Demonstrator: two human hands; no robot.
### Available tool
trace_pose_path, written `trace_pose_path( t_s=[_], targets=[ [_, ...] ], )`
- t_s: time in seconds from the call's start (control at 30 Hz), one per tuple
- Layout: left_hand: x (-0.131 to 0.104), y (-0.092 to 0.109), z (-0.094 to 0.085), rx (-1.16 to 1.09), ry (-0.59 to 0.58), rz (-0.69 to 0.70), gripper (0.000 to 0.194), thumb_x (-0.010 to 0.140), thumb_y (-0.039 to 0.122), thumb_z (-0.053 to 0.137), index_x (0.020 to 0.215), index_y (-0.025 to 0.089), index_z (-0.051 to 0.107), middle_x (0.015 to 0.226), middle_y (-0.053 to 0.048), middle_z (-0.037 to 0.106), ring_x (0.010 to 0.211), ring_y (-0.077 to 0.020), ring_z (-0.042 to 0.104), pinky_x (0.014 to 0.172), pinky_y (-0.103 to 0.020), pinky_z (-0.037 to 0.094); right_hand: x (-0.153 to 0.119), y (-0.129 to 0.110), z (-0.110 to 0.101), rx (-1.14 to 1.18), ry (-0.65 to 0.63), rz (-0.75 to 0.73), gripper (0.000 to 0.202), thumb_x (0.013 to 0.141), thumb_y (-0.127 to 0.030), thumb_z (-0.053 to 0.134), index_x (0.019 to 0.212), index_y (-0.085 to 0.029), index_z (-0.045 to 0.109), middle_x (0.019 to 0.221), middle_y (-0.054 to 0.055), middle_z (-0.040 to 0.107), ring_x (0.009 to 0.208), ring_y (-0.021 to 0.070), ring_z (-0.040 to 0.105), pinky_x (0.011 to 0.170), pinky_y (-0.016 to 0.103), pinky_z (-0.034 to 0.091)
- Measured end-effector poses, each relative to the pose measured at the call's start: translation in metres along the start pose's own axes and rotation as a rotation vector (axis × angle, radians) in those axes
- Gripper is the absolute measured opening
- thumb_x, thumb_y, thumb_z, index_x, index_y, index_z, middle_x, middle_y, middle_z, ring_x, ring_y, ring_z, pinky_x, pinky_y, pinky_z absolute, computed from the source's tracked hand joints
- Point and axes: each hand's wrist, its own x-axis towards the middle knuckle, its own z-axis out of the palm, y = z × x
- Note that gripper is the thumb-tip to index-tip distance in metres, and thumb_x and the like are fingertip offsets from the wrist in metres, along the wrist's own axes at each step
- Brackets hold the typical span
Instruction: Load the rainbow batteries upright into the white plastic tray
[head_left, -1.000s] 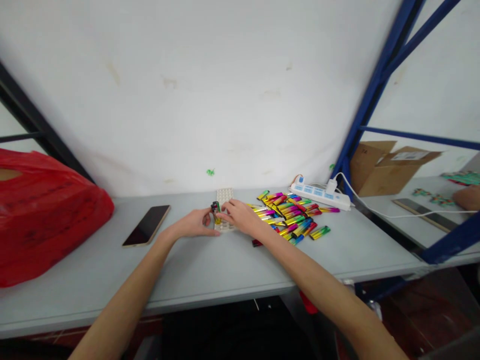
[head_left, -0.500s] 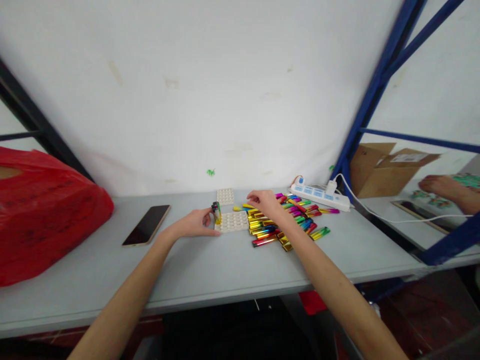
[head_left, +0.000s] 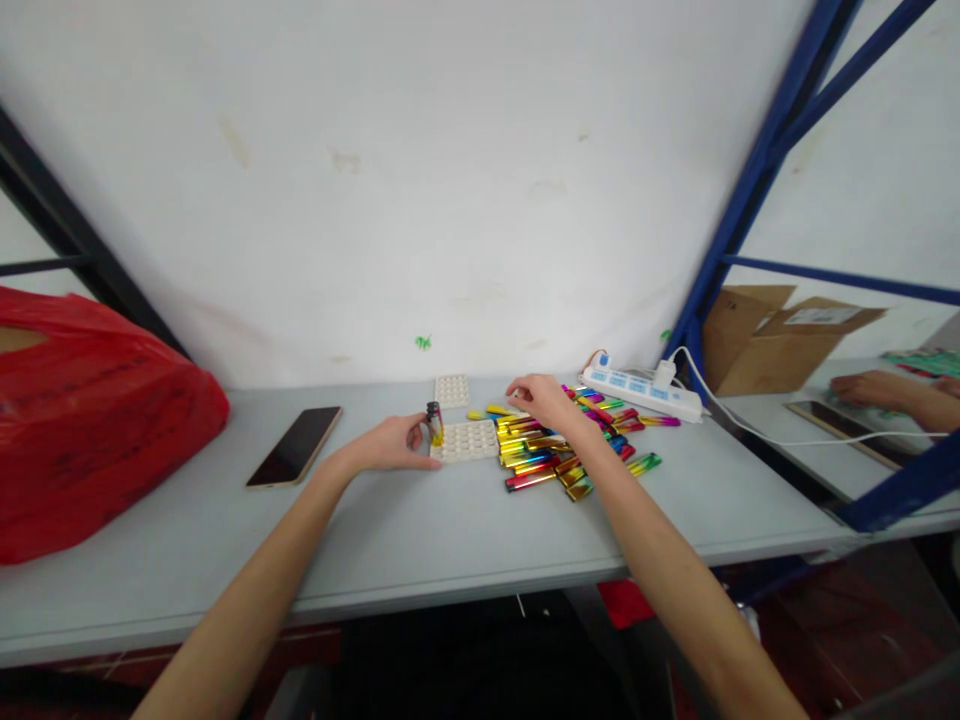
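My left hand [head_left: 394,444] is at the left end of a pale tray [head_left: 469,441] with rows of small holes, its thumb by the near corner and its fingers apart. Beside its fingertips a black-topped, yellow lighter [head_left: 435,424] stands upright at the tray's left end. My right hand [head_left: 541,398] is over the far left part of a pile of shiny multicoloured lighters [head_left: 536,450], fingers bent; whether it holds anything is too small to tell. A second pale tray [head_left: 451,391] lies behind the first, near the wall.
A phone [head_left: 295,447] and a red plastic bag [head_left: 97,430] lie to the left. A white power strip [head_left: 641,393] with a cable sits behind the pile. Beyond the blue frame [head_left: 739,210] are a cardboard box [head_left: 772,340] and another person's hands [head_left: 874,390].
My right hand has moved slightly right and back over the pile. My left hand has stayed by the upright lighter. The other person's hands beyond the frame have shifted.
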Motion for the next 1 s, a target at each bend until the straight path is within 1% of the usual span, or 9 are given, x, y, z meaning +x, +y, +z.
trace_pose_path(
  t_s=[0.07, 0.13, 0.27, 0.37, 0.5, 0.67, 0.83, 0.9, 1.0],
  targets=[
    [0.000, 0.000, 0.000, -0.004, -0.001, -0.002, 0.062, 0.062, 0.071, 0.070, 0.093, 0.020, 0.052, 0.084, -0.001, 0.062, 0.070, -0.0174, 0.058, 0.062, -0.026, 0.041, -0.002, 0.004, -0.001, -0.018, 0.011, -0.004, 0.028, 0.083, -0.034, 0.075, 0.106, -0.017, 0.073, 0.096, 0.009, 0.065, 0.088, 0.0183, 0.062, 0.086, 0.030, 0.046],
    [0.000, -0.001, 0.001, -0.007, 0.003, 0.005, 0.062, 0.062, 0.071, 0.070, 0.092, 0.020, 0.052, 0.084, -0.001, 0.062, 0.071, -0.0177, 0.058, 0.062, -0.027, 0.041, -0.005, 0.007, -0.002, -0.022, -0.063, -0.010, 0.034, 0.080, -0.038, 0.077, 0.107, -0.017, 0.073, 0.102, 0.010, 0.065, 0.092, 0.0204, 0.063, 0.088, 0.032, 0.046],
    [0.001, -0.003, 0.002, -0.015, 0.014, 0.007, 0.062, 0.061, 0.071, 0.070, 0.092, 0.021, 0.053, 0.083, 0.000, 0.062, 0.070, -0.0173, 0.058, 0.061, -0.026, 0.040, -0.008, 0.011, -0.007, 0.019, -0.266, -0.008, 0.017, 0.084, -0.025, 0.071, 0.098, -0.017, 0.077, 0.093, 0.009, 0.072, 0.086, 0.0207, 0.066, 0.078, 0.028, 0.047],
    [0.001, -0.003, 0.001, -0.008, 0.006, 0.001, 0.062, 0.061, 0.071, 0.070, 0.093, 0.020, 0.053, 0.083, 0.000, 0.062, 0.068, -0.0167, 0.057, 0.060, -0.026, 0.039, -0.007, 0.011, -0.008, 0.047, -0.287, -0.006, 0.014, 0.085, -0.016, 0.066, 0.094, -0.018, 0.078, 0.090, 0.007, 0.075, 0.080, 0.0190, 0.067, 0.073, 0.025, 0.046],
    [0.000, -0.001, 0.000, -0.007, 0.003, 0.001, 0.063, 0.062, 0.071, 0.070, 0.093, 0.020, 0.053, 0.083, -0.001, 0.061, 0.069, -0.0171, 0.057, 0.061, -0.027, 0.040, -0.006, 0.010, -0.004, 0.032, -0.299, 0.023, 0.012, 0.085, -0.015, 0.066, 0.092, -0.015, 0.076, 0.087, 0.009, 0.074, 0.077, 0.0190, 0.066, 0.071, 0.026, 0.047],
    [0.000, -0.002, 0.001, -0.027, 0.008, 0.019, 0.063, 0.062, 0.071, 0.070, 0.095, 0.019, 0.053, 0.083, 0.000, 0.061, 0.069, -0.0167, 0.056, 0.061, -0.026, 0.041, -0.007, 0.006, -0.001, -0.015, -0.136, 0.000, 0.017, 0.091, -0.020, 0.061, 0.105, -0.013, 0.067, 0.099, 0.012, 0.071, 0.089, 0.0189, 0.065, 0.080, 0.028, 0.046],
    [-0.001, -0.002, 0.002, -0.033, 0.020, 0.017, 0.061, 0.062, 0.071, 0.070, 0.092, 0.020, 0.053, 0.082, 0.000, 0.061, 0.069, -0.0170, 0.057, 0.061, -0.026, 0.040, -0.003, -0.002, 0.003, 0.262, 0.004, 0.050, 0.026, 0.097, -0.033, 0.052, 0.117, -0.018, 0.059, 0.063, -0.003, 0.064, 0.061, 0.0139, 0.061, 0.066, 0.024, 0.044],
    [0.000, -0.002, 0.002, -0.032, 0.021, 0.022, 0.060, 0.063, 0.070, 0.069, 0.092, 0.020, 0.053, 0.081, 0.000, 0.062, 0.069, -0.0168, 0.057, 0.061, -0.026, 0.040, 0.001, -0.003, 0.009, 0.412, 0.087, 0.082, 0.029, 0.093, -0.040, 0.056, 0.111, -0.019, 0.062, 0.064, -0.004, 0.063, 0.059, 0.0128, 0.060, 0.063, 0.023, 0.044],
    [0.000, -0.002, 0.001, -0.026, 0.025, 0.033, 0.059, 0.063, 0.070, 0.069, 0.090, 0.020, 0.053, 0.080, -0.001, 0.062, 0.068, -0.0171, 0.057, 0.060, -0.026, 0.039, 0.007, -0.004, 0.020, 0.617, 0.160, 0.150, 0.034, 0.085, -0.050, 0.062, 0.089, -0.017, 0.064, 0.068, -0.001, 0.063, 0.061, 0.0127, 0.058, 0.062, 0.024, 0.046]
  ],
)
